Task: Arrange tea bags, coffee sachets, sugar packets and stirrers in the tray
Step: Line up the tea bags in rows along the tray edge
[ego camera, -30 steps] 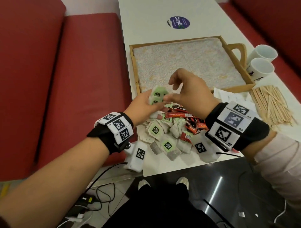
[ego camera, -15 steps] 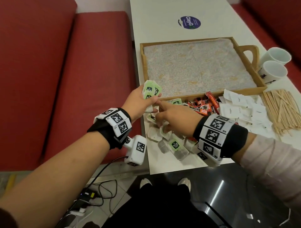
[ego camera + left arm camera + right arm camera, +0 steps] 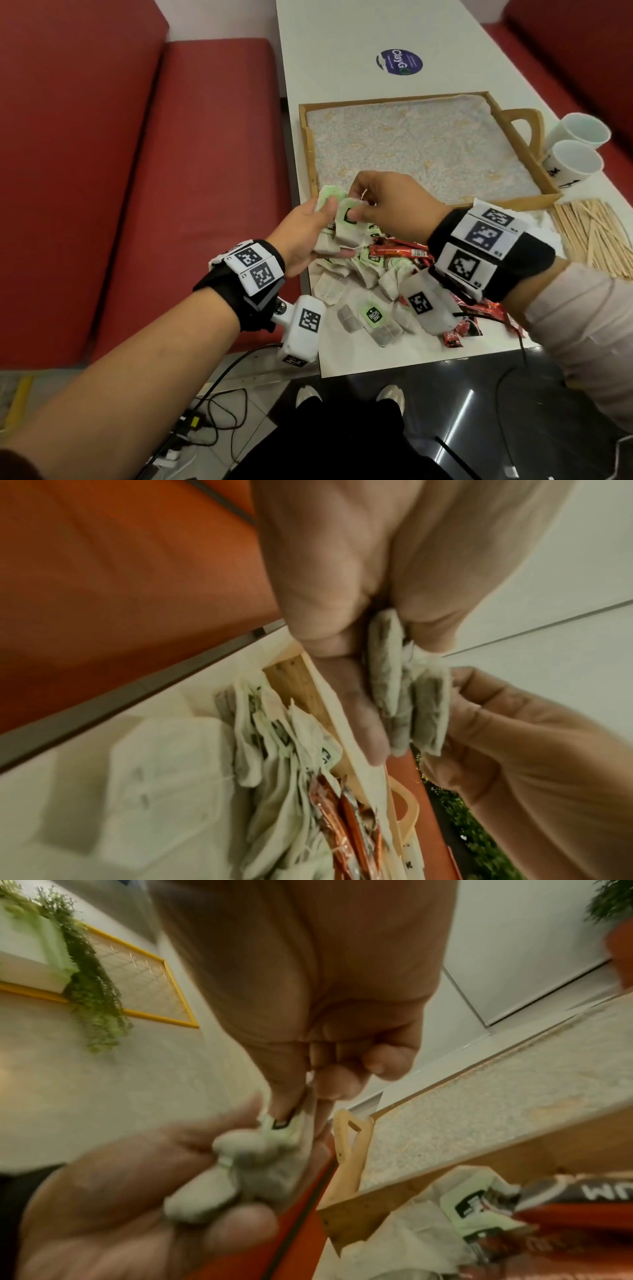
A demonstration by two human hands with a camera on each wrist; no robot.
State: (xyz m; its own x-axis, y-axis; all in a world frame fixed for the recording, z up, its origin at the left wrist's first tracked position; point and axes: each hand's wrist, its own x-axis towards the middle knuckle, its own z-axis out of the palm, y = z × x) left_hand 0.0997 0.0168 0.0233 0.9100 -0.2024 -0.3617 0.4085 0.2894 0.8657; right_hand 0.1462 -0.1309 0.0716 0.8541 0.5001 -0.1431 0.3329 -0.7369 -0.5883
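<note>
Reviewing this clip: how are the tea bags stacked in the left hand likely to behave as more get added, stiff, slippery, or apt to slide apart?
The tea bags look soft and puffy, so they probably squash rather than stack flat. The left hand grips several on edge; one could slip sideways. Thin strings trail from the pile, so lifted bags may snag and drag neighbours. The right hand pinches one by its tag end, suggesting little weight.

Sugar packets (image 3: 539,219): mostly hidden behind the right hand (image 3: 394,209) and its wristband, beside the tray (image 3: 534,164).
Coffee sachets (image 3: 400,251): partly covered there too.
Tea bag labels (image 3: 373,313): print too small to read.
Wrist views: blurred.
</note>
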